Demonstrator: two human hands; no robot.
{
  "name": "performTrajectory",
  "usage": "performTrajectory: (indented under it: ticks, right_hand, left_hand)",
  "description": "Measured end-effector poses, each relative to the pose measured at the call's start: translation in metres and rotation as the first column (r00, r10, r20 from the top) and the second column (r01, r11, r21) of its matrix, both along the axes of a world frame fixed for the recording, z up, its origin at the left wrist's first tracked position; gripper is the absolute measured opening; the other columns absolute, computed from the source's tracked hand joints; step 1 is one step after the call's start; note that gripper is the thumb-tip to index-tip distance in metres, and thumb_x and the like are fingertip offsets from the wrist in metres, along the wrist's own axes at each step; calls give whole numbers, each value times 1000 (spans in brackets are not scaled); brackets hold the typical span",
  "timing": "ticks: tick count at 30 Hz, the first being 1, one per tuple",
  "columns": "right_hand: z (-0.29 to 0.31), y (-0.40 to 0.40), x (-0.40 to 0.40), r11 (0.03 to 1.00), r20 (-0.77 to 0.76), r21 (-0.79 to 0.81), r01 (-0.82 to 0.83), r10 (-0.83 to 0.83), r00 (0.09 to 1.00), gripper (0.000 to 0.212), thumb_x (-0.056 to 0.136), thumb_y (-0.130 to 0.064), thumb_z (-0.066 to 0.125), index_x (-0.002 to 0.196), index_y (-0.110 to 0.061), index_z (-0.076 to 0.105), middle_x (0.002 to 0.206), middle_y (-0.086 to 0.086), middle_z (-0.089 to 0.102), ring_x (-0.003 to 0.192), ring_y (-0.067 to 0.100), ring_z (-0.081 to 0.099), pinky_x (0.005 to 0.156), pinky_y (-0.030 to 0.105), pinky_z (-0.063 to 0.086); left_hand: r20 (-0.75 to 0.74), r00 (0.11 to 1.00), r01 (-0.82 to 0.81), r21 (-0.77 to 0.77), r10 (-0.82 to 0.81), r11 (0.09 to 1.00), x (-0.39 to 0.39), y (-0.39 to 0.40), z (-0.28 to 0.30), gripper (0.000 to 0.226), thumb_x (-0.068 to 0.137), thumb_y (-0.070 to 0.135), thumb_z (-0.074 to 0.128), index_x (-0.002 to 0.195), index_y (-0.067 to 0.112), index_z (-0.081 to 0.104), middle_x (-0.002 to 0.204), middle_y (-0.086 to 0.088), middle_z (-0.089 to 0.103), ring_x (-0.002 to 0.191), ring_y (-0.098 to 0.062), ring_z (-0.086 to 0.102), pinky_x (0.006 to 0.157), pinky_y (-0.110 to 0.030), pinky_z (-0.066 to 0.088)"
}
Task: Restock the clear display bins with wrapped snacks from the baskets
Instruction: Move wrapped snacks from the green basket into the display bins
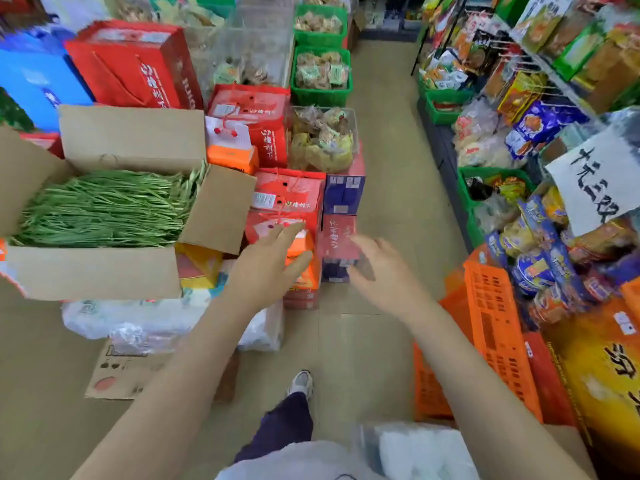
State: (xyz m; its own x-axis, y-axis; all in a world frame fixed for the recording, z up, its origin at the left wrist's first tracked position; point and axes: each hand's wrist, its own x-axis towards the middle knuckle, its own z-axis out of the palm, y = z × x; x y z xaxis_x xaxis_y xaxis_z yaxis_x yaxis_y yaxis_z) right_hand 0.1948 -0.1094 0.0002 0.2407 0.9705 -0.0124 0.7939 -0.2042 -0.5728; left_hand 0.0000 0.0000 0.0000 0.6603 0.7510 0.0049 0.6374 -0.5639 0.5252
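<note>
My left hand reaches forward with straight fingers and holds nothing, over stacked red and orange gift boxes. My right hand is stretched out beside it, fingers relaxed and empty, blurred by motion. Ahead, a clear bin holds wrapped snacks. Behind it stand two green baskets filled with wrapped snacks. Larger clear display bins stand to their left, one with a few snacks at the bottom.
An open cardboard box of green stalks sits at the left. Orange crates and shelves of packaged snacks line the right. The tan floor aisle runs forward between them. Plastic bags lie on the floor.
</note>
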Motion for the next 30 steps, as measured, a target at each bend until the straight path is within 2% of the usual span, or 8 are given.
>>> performTrajectory:
  ticks: [3,6,9,13,18,21,27,30]
  right_hand:
    - [-8,28,37,997,-109,-4,71,-71,992,46,91,-8,68,136,-7,57,130,17,61,118,31,57,89,-3,26]
    - [-6,48,76,988,-113,-80,131,-140,984,48,93,-14,68,139,-7,56,136,15,59,127,29,53,96,5,23]
    - [-4,61,129,974,-133,-66,218,-225,965,48,93,-13,69,139,-7,56,138,11,59,125,26,55,101,14,28]
    - [-10,81,203,923,-267,-47,381,-379,886,44,92,-12,70,135,-14,60,128,5,62,117,21,58,107,35,41]
    - [-19,134,328,861,-514,-41,507,-454,728,31,96,-12,65,122,-27,59,107,-5,61,96,15,61,88,20,45]
    - [-11,158,417,877,-504,-76,475,-444,740,32,96,-12,65,127,-19,60,109,0,60,93,15,59,83,11,41]
    - [12,227,571,873,-490,-95,479,-460,740,26,97,-16,65,122,-22,62,105,-1,66,94,16,63,80,8,42]
    - [9,288,619,896,-509,-108,430,-422,750,24,97,-16,65,118,-25,63,105,1,68,93,14,63,81,9,44]
  left_hand:
    - [57,998,-21,-181,31,983,35,38,-18,58,96,52,51,146,23,47,138,-2,56,120,-24,57,98,-37,46]
    - [76,997,4,-268,16,963,83,71,-24,53,96,47,55,142,23,51,127,3,61,111,-15,60,92,-26,42]
    - [85,995,81,-285,-59,955,150,101,-25,42,99,26,61,140,17,55,120,1,62,98,-12,56,84,-16,36]
    - [109,983,178,-355,-148,918,238,138,-23,38,98,22,62,136,18,59,116,4,65,102,-17,63,93,-25,45]
    - [117,973,230,-374,-200,899,375,193,-21,27,93,40,57,120,38,58,104,8,68,93,-14,65,94,-35,52]
    - [68,971,237,-370,-228,898,464,224,-14,42,88,49,52,125,34,63,108,9,70,98,-12,67,95,-39,51]
    - [159,967,247,-392,-200,886,604,290,5,28,100,27,59,127,28,64,100,15,66,92,-3,63,90,-23,47]
    - [217,971,190,-458,-97,869,638,339,-8,21,99,29,61,116,39,64,99,10,69,93,-10,66,91,-29,50]
